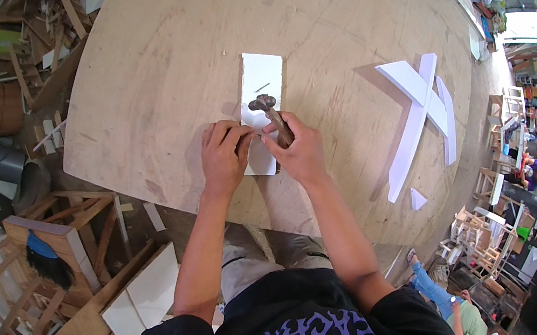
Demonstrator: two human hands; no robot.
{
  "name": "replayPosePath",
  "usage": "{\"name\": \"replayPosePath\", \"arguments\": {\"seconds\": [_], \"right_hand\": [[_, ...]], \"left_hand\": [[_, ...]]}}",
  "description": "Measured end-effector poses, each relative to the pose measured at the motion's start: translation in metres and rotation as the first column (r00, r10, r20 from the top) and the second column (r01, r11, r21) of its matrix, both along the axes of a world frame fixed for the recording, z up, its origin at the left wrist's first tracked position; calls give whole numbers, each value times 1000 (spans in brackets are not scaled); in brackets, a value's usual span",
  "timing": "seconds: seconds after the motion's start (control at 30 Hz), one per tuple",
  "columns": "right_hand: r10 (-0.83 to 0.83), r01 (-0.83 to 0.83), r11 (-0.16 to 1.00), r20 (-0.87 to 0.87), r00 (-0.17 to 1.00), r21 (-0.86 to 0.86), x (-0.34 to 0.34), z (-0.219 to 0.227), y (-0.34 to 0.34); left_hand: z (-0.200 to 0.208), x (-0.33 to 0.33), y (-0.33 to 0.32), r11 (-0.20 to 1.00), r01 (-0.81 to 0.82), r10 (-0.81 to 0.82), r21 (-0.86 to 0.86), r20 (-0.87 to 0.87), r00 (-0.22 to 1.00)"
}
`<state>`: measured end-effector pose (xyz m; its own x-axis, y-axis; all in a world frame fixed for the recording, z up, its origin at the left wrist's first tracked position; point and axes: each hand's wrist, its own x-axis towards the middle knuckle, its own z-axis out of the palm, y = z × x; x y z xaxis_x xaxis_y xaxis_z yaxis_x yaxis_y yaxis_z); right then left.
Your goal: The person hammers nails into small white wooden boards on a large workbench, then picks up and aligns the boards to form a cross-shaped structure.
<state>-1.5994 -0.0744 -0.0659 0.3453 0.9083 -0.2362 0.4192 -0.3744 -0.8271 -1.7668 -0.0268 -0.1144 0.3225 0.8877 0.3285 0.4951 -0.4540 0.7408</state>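
A white rectangular board [261, 69] lies on the large plywood tabletop [164, 50] in front of me. My right hand [300, 143] is closed round the handle of a hammer [263, 102], its metal head up over the board. The thumb and forefinger of that hand come close to the left hand's fingertips. My left hand [223, 154] is closed in a pinch over the board's left edge; what it pinches is too small to name. A thin dark piece like a nail [261, 88] lies on the board beyond the hammer head.
Crossed white wooden strips [422, 103] lie on the right of the tabletop, near a small white triangular offcut [418, 198]. At the left stand a wooden frame with a blue brush [45, 254], leaning panels [151, 293] and scrap wood. Another person [460, 313] is at the lower right.
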Motion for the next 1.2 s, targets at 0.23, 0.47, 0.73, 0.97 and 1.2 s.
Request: {"name": "replayPosePath", "arguments": {"seconds": [0.23,0.47,0.73,0.97,1.2], "right_hand": [[-45,35,995,112,993,95,-8,-14,-4],[-162,135,972,127,979,192,-16,-15,-25],[-196,188,965,27,980,182,-30,-10,-63],[-162,134,978,182,970,160,-30,-16,-47],[-168,142,979,182,969,145,-27,-12,-28]], "left_hand": [[-3,3,0,1000,1,-4,-18,-122,993],[4,-3,-2,993,117,-117,-6,-44,992],[6,-11,-14,939,315,-306,-137,85,948],[3,-21,6,924,373,-378,-90,-52,924],[7,-19,19,931,366,-366,-11,20,931]]}}
